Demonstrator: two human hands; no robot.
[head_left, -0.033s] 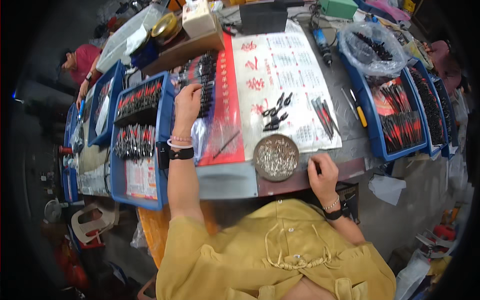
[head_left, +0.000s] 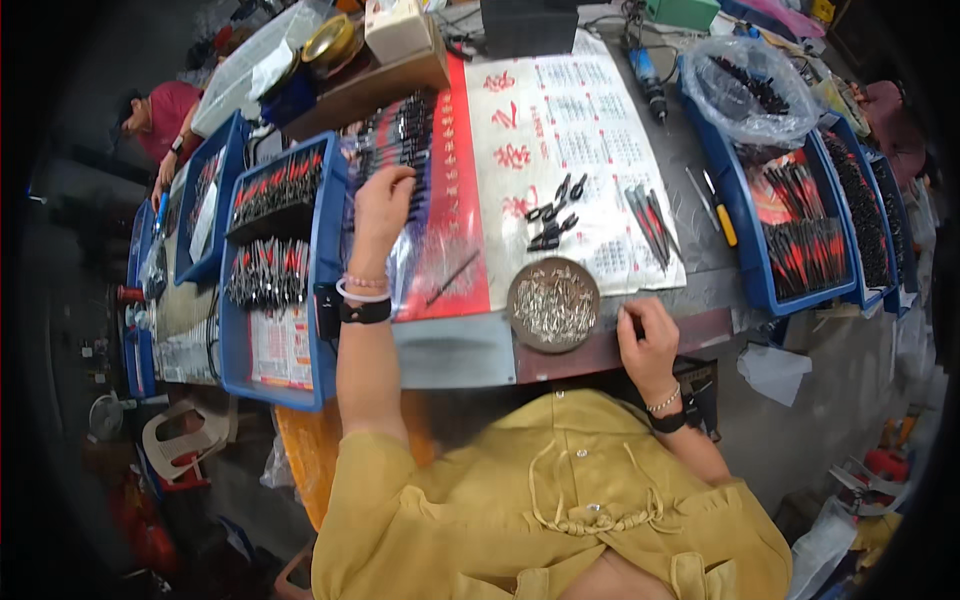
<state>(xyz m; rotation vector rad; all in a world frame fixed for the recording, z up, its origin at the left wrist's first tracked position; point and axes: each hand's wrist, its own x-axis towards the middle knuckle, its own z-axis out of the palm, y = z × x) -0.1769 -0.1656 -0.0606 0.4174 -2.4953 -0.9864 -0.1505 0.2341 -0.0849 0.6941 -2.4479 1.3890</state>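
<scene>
My left hand reaches over a row of slim black tools lying side by side on purple plastic wrap. Its fingers are closed, and what they pinch, if anything, is hidden. Curled at the table's front edge is my right hand; its palm side cannot be seen. Beside it, to the left, stands a round bowl full of small silvery metal parts. Several small black clips lie on the printed sheet behind the bowl. Several black-and-red pointed tools rest farther right.
Blue trays of black-and-red tools flank the work area, with another blue tray at right. A yellow-handled screwdriver and a blue power screwdriver lie on the table. At far left a person in red works.
The whole view has shifted slightly upward and sharpened. My left hand stays over the row of tools with its fingers closed; my right hand stays at the table edge.
</scene>
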